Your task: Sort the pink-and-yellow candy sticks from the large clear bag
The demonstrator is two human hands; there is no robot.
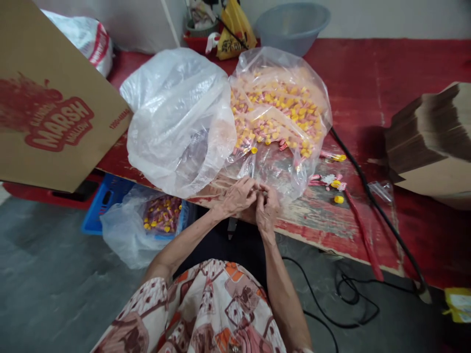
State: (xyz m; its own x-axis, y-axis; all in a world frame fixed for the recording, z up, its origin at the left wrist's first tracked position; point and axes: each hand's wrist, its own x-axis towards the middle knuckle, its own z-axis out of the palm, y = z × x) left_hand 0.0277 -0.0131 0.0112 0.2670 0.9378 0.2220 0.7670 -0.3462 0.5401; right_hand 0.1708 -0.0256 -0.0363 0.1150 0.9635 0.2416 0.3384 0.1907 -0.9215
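Observation:
My left hand (240, 197) and my right hand (267, 205) meet at the front edge of the worn red table (331, 225). Their fingers are closed and pinched together; whatever is between them is too small or hidden to name. Just beyond lies a clear plastic bag (283, 63) full of small pink pieces with yellow caps (294, 115), its mouth spread toward my hands. Left of it sits a large, puffed translucent plastic bag (176, 113). A few loose pieces and a yellow cap (339, 199) lie to the right of my hands.
A marshmallow carton (62, 117) stands at the left. Below the table edge, a blue crate (110, 196) holds a bag of capped pieces. A black cable (368, 186) crosses the table. Stacked cardboard (434, 142) is at the right, a grey basin (292, 27) at the back.

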